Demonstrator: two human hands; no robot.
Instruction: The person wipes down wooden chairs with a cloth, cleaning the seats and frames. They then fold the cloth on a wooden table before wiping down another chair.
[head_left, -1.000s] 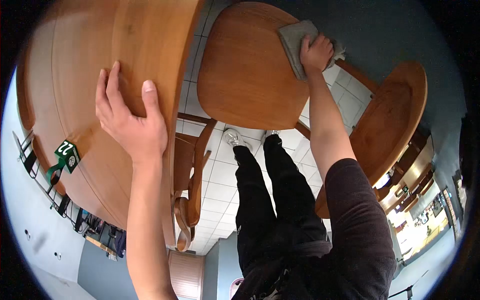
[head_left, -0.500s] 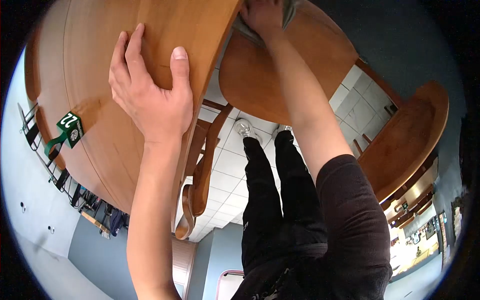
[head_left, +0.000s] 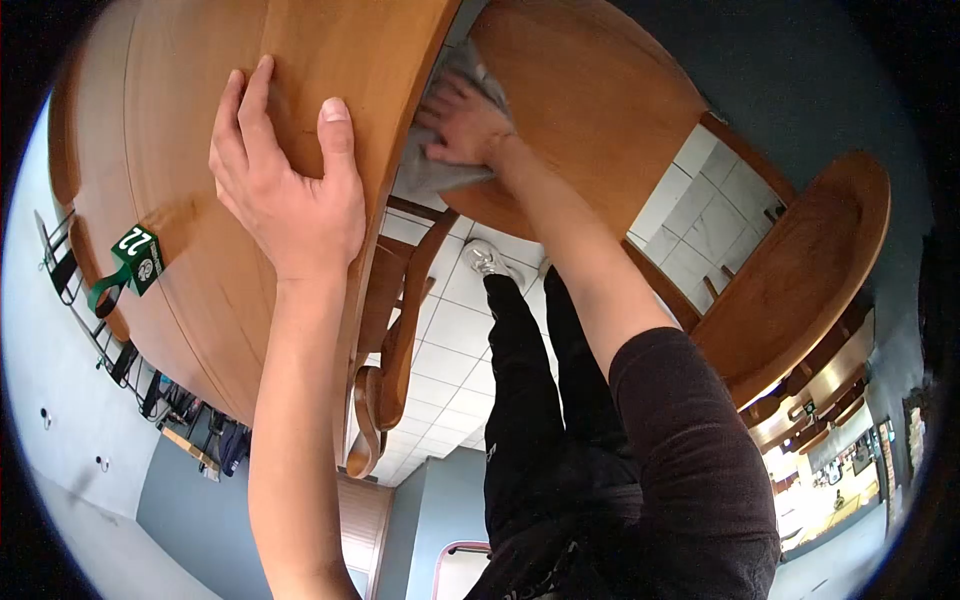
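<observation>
My left hand rests on the wooden tabletop close to its edge, thumb and fingers spread, holding nothing. Across the gap, my right hand presses a grey cloth against the near-left part of a rounded wooden chair seat. Its fingers are somewhat spread over the cloth and slightly blurred. Part of the cloth is covered by the hand, and it reaches past the seat's left edge toward the table.
A green number stand marked 22 is on the table to the left. A curved wooden backrest rises at the right. Another wooden chair stands partly under the table edge. My shoe is on the white tiled floor.
My right hand and the cloth have moved from the far part of the seat toward me and to the left. My left hand has shifted only slightly left.
</observation>
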